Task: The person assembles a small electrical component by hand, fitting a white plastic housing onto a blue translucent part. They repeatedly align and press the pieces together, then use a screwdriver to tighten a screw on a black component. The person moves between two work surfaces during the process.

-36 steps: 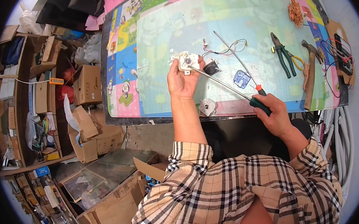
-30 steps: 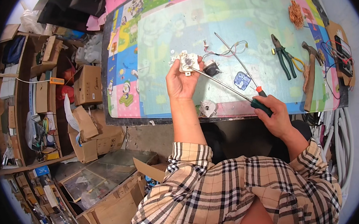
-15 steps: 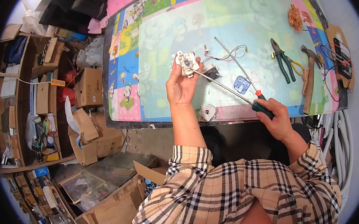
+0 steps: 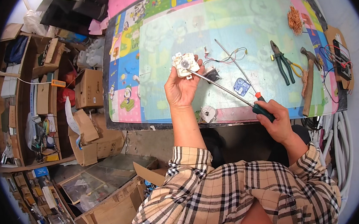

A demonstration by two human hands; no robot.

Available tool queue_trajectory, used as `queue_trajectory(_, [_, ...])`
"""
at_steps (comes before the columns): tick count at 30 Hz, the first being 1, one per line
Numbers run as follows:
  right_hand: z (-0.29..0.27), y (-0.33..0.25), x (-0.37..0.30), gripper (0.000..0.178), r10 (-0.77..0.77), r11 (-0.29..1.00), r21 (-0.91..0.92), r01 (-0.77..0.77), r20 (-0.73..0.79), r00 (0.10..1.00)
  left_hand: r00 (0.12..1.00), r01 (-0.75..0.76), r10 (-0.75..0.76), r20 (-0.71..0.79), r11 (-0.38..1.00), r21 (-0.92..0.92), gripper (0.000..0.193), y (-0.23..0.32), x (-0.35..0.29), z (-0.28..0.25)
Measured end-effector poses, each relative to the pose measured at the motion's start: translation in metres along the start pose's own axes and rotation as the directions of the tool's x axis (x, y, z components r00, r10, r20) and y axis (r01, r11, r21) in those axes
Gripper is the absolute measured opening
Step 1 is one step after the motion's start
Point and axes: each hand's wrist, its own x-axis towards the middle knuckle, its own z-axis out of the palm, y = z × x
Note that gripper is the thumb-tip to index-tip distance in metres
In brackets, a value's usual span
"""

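Left hand (image 4: 181, 88) curled around white part (image 4: 185, 65); right hand (image 4: 276, 119) wrapped on green-handled screwdriver (image 4: 226, 89) (tip at the part), blue piece (image 4: 241, 87) nearby.

Worn on top: a loose tan plaid cloth shirt (image 4: 219, 189), open at the neck
Pattern: crossing black and white bands, thin dark lines between
Left sleeve: wide checked cloth cuff (image 4: 191, 156), folded-looking, around the forearm
Right sleeve: similar, rumpled
Hands: bare left hand (image 4: 181, 88), bare right hand (image 4: 278, 121)
Legwear: dark, detail lost in shadow
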Motion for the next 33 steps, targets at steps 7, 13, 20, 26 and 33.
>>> queue_trajectory(7, [0.0012,0.0014,0.0003,0.036,-0.032,0.999,0.017,0.033,-0.07,0.997,0.995,-0.055,0.046,0.092,0.994,0.094,0.068,-0.0005,-0.0004,-0.0002])
queue_trajectory(13, [0.0007,0.0015,0.0001,0.037,-0.051,0.999,0.006,0.052,-0.088,0.995,0.987,-0.062,0.029,0.156,0.975,0.213,0.076,0.0018,-0.0026,0.0045])
queue_trajectory(20, [-0.0001,0.001,0.0002,0.037,-0.079,0.997,-0.001,0.079,-0.085,0.993,0.991,-0.045,0.016,0.133,0.974,0.22,0.077,0.004,-0.0049,0.0083])
queue_trajectory(26, [0.001,0.0001,-0.0003,0.038,-0.086,0.996,0.003,0.086,-0.081,0.993,0.99,-0.039,0.013,0.142,0.983,0.181,0.076,0.0023,-0.0052,0.0081])
queue_trajectory(33, [0.0001,0.001,-0.0011,0.038,-0.085,0.996,-0.005,0.085,-0.075,0.994,0.993,-0.027,0.016,0.116,0.995,0.098,0.073,0.0032,-0.0051,0.0032])
